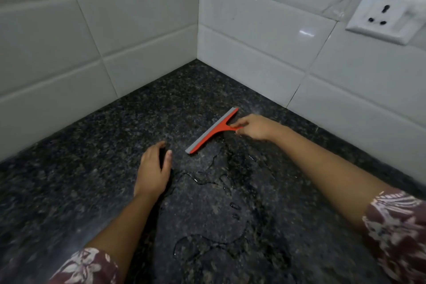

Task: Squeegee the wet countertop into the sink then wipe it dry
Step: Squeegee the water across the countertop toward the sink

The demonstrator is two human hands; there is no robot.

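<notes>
A dark speckled surface (69, 180) met white tiled walls (57, 41) in a corner. Left of the squeegee (212, 132), the left hand (153, 168) rested palm down on the stone, fingers relaxed, holding nothing. The squeegee lay on the surface, its grey blade edge turned toward the corner. Puddles (207, 244) spread just in front of it. The right hand (253, 127) pinched its red handle. Above and right of the squeegee, a socket (380, 16) sat in the wall.

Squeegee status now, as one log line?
right hand: grips squeegee handle | left hand: rests open on countertop | water: puddles nearer the person than the blade
</notes>
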